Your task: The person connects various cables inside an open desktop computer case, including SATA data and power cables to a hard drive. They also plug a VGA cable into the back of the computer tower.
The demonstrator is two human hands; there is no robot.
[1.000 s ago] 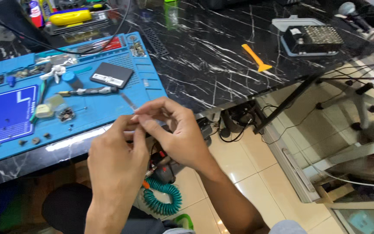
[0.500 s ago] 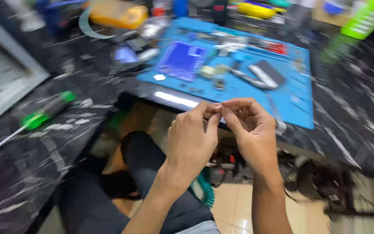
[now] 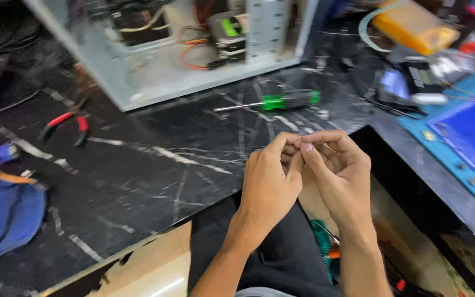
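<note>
My left hand (image 3: 270, 184) and right hand (image 3: 333, 170) pinch fingertips together; anything between them is too small to tell. Green-handled screwdriver (image 3: 273, 102) lies just beyond them.

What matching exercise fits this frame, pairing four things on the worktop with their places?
Things:
1. screwdriver
2. pliers
3. blue mat
4. computer case

Places:
A. right edge of the view
B. top, lying open beyond the screwdriver
C. left, on the dark marble
D. middle, just beyond the two hands

Pairs: 1-D, 2-C, 3-A, 4-B.

The left hand and right hand meet fingertip to fingertip in front of the worktop; whatever they pinch is too small to tell.
</note>
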